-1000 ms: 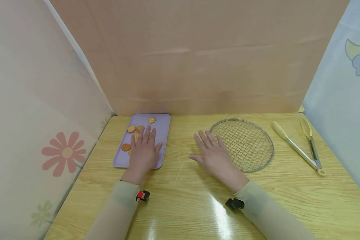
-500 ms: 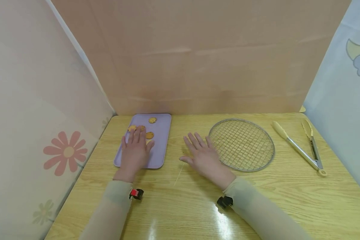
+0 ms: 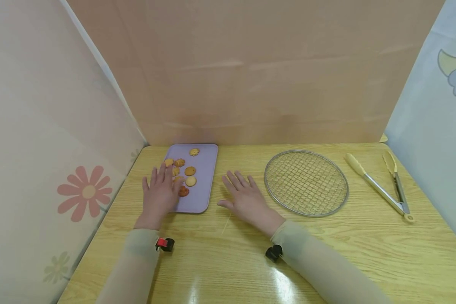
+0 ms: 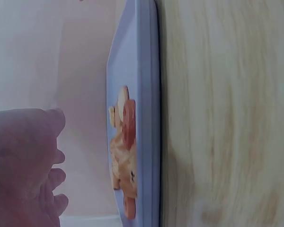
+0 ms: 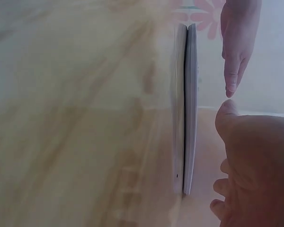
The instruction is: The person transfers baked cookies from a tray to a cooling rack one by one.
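My left hand (image 3: 160, 192) hovers over the left side of a lilac tray (image 3: 203, 196), its fingers spread and nothing held. Several cookies lie on the tray, among them a round brown cookie (image 3: 190, 171), a pale round cookie (image 3: 191, 181) and a reddish-brown cookie (image 3: 183, 191). The hand hides part of the group. In the left wrist view the cookies (image 4: 128, 124) sit low inside the tray's rim (image 4: 149, 113), with a gap between them and the hand. My right hand (image 3: 247, 202), also empty with fingers extended, hovers above the table between the tray and a round wire rack (image 3: 308, 183).
A pair of tongs (image 3: 381, 190) with cream tips lies spread at the right of the wooden table (image 3: 220, 261). A brown panel (image 3: 251, 84) closes off the back. Patterned cloth walls (image 3: 19, 126) stand at both sides.
Both hands have moved left. The left hand has slid from the tray's middle to its left side, uncovering more cookies; the right hand has come away from the wire rack.
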Demonstrator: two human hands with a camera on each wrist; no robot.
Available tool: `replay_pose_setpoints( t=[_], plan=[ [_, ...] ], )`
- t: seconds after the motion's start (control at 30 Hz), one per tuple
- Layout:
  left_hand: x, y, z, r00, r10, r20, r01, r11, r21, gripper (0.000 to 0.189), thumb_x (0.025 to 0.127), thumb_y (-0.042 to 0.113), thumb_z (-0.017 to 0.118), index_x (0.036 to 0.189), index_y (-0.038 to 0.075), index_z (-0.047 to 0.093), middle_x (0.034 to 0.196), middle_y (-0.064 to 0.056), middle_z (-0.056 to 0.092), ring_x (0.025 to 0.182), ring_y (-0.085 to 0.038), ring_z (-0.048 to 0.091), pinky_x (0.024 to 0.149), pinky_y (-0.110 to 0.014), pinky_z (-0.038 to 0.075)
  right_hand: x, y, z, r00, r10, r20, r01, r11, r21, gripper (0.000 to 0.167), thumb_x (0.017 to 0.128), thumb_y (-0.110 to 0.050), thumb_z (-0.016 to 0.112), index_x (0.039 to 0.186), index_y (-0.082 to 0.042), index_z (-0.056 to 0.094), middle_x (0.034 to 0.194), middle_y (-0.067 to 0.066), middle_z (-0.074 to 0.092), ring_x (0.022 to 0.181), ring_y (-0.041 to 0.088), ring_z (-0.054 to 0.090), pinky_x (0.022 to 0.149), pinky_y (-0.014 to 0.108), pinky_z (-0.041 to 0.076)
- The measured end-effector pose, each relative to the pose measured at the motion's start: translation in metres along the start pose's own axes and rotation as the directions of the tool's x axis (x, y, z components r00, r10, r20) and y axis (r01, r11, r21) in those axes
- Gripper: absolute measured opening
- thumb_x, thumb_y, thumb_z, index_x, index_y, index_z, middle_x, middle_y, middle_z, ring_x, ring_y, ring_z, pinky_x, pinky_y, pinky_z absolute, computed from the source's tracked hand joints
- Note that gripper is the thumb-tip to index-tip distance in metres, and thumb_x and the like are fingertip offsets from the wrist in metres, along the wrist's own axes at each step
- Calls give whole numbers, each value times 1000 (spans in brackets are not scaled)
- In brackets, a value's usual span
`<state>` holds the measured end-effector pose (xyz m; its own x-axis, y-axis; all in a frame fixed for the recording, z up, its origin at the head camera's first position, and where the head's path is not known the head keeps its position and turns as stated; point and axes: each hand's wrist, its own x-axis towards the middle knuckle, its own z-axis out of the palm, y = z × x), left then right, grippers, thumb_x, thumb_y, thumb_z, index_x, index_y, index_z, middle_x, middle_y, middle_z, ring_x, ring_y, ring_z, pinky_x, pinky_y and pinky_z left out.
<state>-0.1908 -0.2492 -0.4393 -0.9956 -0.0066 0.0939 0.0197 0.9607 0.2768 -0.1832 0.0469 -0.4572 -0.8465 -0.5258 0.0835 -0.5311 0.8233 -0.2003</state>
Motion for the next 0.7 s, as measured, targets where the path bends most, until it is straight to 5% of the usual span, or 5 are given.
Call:
replay_pose_setpoints(
  t=[0.3, 0.7],
  plan=[
    [0, -17, -3, 1000, -19, 12, 19, 1000, -17, 73, 120, 44, 41, 174, -2, 24, 180, -27, 15, 165, -55, 6, 127, -79, -2, 8, -11, 9, 999, -41, -29, 41, 999, 13, 83, 110, -61, 55, 173, -10, 38, 178, 15, 34, 165, 39, 29, 131, 67, 24],
    [-5, -31, -7, 994, -76, 80, 78, 997, -26, 75, 120, 48, 34, 173, -3, 23, 179, -30, 15, 165, -56, 4, 126, -81, -1, 21, -27, 15, 999, -35, 27, 34, 999, 12, 83, 111, -62, 54, 173, -10, 38, 178, 13, 34, 165, 38, 29, 131, 65, 25]
  ],
)
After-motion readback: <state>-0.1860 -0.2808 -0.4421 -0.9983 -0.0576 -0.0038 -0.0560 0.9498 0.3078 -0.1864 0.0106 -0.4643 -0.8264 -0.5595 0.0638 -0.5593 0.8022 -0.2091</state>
